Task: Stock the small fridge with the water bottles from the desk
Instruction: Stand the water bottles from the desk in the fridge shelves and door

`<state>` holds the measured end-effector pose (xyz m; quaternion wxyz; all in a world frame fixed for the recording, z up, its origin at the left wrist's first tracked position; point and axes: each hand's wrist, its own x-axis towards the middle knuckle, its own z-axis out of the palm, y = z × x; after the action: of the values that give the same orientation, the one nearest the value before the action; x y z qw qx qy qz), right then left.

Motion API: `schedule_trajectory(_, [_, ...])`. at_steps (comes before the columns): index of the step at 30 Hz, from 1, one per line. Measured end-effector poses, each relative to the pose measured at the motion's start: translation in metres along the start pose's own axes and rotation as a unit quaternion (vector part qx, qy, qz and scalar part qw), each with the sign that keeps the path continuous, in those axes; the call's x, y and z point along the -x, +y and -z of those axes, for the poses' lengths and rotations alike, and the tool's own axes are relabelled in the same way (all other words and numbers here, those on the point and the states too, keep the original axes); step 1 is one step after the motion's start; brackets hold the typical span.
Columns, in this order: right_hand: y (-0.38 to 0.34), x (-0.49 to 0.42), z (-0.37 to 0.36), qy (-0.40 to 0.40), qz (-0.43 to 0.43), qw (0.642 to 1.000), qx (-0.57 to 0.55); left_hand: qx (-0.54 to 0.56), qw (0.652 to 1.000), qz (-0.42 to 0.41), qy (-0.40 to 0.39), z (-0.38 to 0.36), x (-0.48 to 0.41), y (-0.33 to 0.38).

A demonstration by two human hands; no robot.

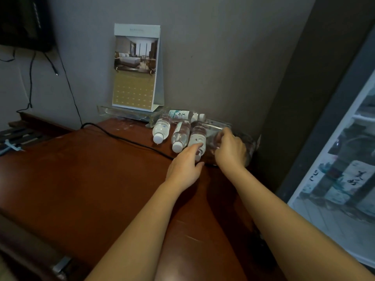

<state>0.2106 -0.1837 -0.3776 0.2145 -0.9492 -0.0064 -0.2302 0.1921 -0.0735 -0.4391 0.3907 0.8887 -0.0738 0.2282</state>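
Note:
Several clear water bottles with white caps lie on the brown desk (101,179) by the wall. One bottle (161,129) is leftmost, a second (180,135) lies beside it, and a labelled one (182,114) lies crosswise behind them. My left hand (185,165) closes thumb and fingers around the cap end of a third bottle (198,135). My right hand (230,150) grips a further bottle (250,146) inside clear plastic wrap at the desk's right end; most of it is hidden. The small fridge (363,116) stands at the right with labelled bottles inside.
A standing calendar card (135,67) sits on a clear tray (125,113) behind the bottles. A black cable (125,138) runs across the desk toward my hands. A dark screen (24,21) hangs on the wall at upper left.

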Motion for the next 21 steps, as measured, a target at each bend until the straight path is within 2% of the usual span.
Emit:
schedule_trajectory(5, [-0.009, 0.013, 0.036, 0.008, 0.073, 0.997, -0.014, 0.075, 0.996, -0.042, 0.002, -0.003, -0.001, 0.000])
schedule_trajectory(8, [-0.012, 0.013, 0.069, -0.008, 0.096, 0.995, -0.031, 0.130, 0.991, -0.041, -0.003, -0.002, -0.001, 0.006])
schedule_trajectory(10, [-0.016, 0.011, 0.087, -0.025, 0.111, 0.993, -0.024, 0.226, 0.973, -0.010, -0.046, 0.002, 0.001, 0.012])
schedule_trajectory(13, [-0.021, 0.011, 0.100, -0.048, 0.119, 0.992, 0.004, 0.335, 0.926, 0.040, -0.171, 0.006, 0.005, 0.017])
schedule_trajectory(16, [-0.020, 0.015, 0.097, -0.074, 0.111, 0.990, 0.038, 0.339, 0.907, 0.035, -0.249, 0.001, 0.009, 0.020])
schedule_trajectory(21, [-0.014, 0.020, 0.095, -0.085, 0.113, 0.988, 0.063, 0.351, 0.891, 0.040, -0.284, 0.002, 0.011, 0.023])
